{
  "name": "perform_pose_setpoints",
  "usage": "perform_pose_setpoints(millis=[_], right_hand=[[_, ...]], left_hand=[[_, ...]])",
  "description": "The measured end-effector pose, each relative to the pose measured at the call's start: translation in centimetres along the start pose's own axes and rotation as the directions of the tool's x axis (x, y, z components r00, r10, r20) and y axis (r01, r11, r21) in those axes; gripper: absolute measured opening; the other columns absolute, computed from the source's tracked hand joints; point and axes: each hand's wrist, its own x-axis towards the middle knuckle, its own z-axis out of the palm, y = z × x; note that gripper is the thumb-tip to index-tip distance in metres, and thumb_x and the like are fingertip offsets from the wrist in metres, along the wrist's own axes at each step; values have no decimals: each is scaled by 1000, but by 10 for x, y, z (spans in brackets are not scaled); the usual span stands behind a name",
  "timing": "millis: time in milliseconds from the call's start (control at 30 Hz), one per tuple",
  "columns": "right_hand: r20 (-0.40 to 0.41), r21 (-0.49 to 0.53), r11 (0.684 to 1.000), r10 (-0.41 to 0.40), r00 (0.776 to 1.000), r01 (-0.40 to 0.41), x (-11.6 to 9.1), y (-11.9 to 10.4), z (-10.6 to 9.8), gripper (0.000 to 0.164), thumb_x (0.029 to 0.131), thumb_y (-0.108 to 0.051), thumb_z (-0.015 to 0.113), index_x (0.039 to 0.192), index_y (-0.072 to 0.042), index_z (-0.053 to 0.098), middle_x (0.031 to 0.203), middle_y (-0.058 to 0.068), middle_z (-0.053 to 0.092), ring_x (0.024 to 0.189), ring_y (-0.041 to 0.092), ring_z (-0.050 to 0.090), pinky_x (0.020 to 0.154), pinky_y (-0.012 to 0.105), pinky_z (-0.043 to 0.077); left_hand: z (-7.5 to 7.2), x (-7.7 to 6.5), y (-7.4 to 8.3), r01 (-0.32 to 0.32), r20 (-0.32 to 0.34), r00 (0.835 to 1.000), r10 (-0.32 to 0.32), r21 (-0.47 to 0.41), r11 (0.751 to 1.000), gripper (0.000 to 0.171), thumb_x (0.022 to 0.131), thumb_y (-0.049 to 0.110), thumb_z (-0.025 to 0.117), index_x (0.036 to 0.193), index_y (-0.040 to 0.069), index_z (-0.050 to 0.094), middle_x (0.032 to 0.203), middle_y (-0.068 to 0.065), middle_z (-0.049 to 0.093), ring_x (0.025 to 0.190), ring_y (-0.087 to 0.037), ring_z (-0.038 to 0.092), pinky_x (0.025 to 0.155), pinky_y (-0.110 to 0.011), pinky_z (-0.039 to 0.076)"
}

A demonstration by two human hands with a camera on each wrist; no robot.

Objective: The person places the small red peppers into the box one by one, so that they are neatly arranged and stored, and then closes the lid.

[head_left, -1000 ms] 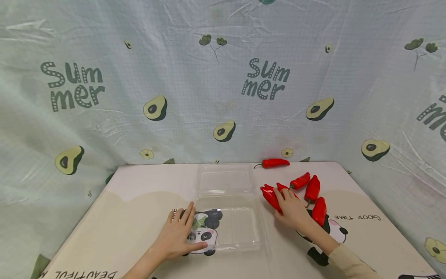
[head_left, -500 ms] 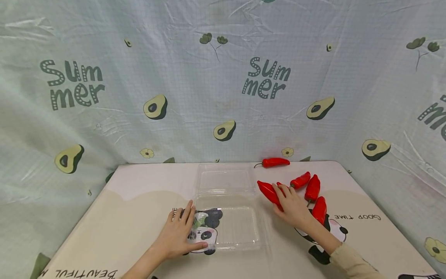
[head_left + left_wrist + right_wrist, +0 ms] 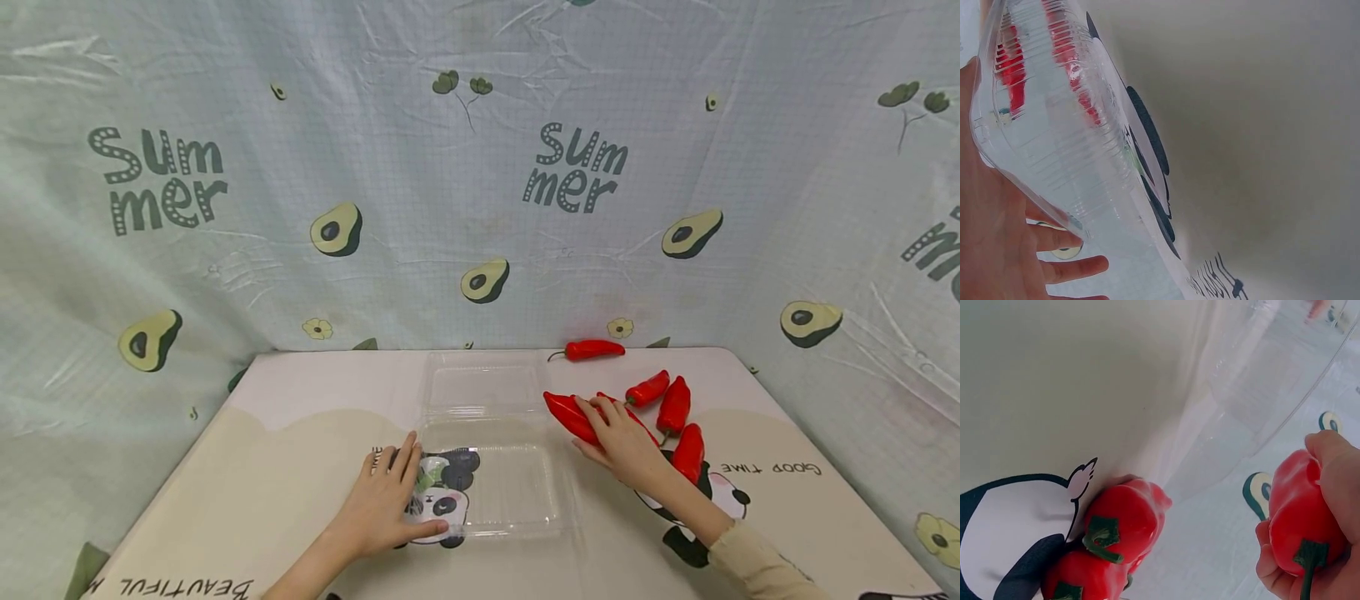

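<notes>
The right-hand grip [image 3: 621, 443] is closed around a glossy red, tapered pepper [image 3: 564, 413], with thumb and fingers curled about its body. The pepper lies across the grip, its green stem turned back toward the palm and wrist, its pointed end jutting out past the fingertips toward the open, clear plastic clamshell container [image 3: 517, 487]. In the right wrist view a gap separates it from two more peppers on the pale, panda-printed tabletop [image 3: 300, 483]. From the head, further red peppers [image 3: 674, 406] lie beside and behind the grip, one partly covered by it, and a lone long-stemmed red pepper [image 3: 595, 350] sits at the far edge. The left-hand grip [image 3: 382, 504] is spread, fingers straight along the container's left side, the thumb at its near corner
</notes>
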Motion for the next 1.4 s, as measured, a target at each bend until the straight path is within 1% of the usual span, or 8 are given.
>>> perform_pose_setpoints(millis=[200, 433, 533, 667, 767, 967, 1200, 1400], right_hand=[[-20, 3, 999, -35, 999, 35, 2, -2, 2, 61, 73, -35, 71, 124, -8, 51, 103, 8, 54, 87, 19, 50, 62, 27, 52], [-15, 22, 996, -87, 996, 87, 4, -10, 1, 59, 75, -35, 68, 128, -16, 48, 112, 7, 57, 100, 28, 52, 73, 39, 52], [2, 42, 995, -91, 996, 91, 5, -15, 1, 58, 76, -34, 67, 128, -19, 47, 113, 7, 56, 101, 28, 52, 73, 40, 52], [24, 72, 993, -90, 996, 88, 4, -20, 1, 57, 76, -32, 68, 127, -17, 48, 109, 5, 55, 98, 22, 51, 71, 35, 53], [51, 81, 991, -111, 993, 107, 4, -22, 3, 58, 75, -29, 70, 126, -15, 48, 108, 4, 53, 97, 18, 49, 69, 29, 53], [121, 161, 978, -154, 981, 134, 5, -25, 3, 64, 73, -22, 72, 130, -17, 43, 110, 3, 47, 98, 16, 45, 69, 28, 53], [76, 180, 964, -210, 975, 194, 6, -29, 4, 67, 70, -20, 72, 130, -18, 43, 108, 2, 46, 97, 13, 44, 70, 25, 53], [53, 126, 962, -248, 967, 240, 10, -32, 5, 66, 69, -25, 75, 128, -20, 45, 111, 2, 52, 98, 16, 49, 78, 31, 51]], left_hand=[[0, 1, 0, 0, -4, 1000, 0, -4, 1000, 107, 67, 78, 44, 133, -5, 35, 141, -20, 32, 118, -39, 41, 95, -58, 30], [0, 0, 1, -3, -2, 1000, 3, -6, 1000, 107, 67, 78, 44, 133, -5, 36, 141, -20, 32, 118, -39, 41, 94, -57, 30], [-1, 0, 1, -3, 8, 1000, 3, -16, 1000, 107, 67, 78, 43, 133, -6, 35, 141, -21, 32, 119, -39, 41, 94, -57, 30], [-1, 0, 2, -1, 21, 1000, 2, -31, 1000, 106, 67, 78, 44, 133, -6, 35, 141, -21, 31, 119, -39, 40, 95, -58, 29], [-1, 0, 3, 3, 20, 1000, -2, -28, 1000, 106, 67, 77, 46, 133, -6, 35, 141, -21, 32, 118, -39, 40, 95, -57, 29], [-2, 0, 3, 3, 7, 1000, -3, -3, 1000, 105, 68, 77, 44, 133, -5, 36, 141, -20, 33, 118, -38, 41, 95, -57, 30], [-2, 0, 2, 9, 23, 1000, -8, -16, 1000, 106, 68, 79, 42, 133, -5, 35, 142, -19, 32, 119, -39, 40, 96, -57, 29], [-1, 1, 1, 4, 15, 1000, -4, 4, 1000, 107, 68, 80, 40, 133, -5, 35, 141, -19, 32, 119, -38, 40, 95, -57, 30]])
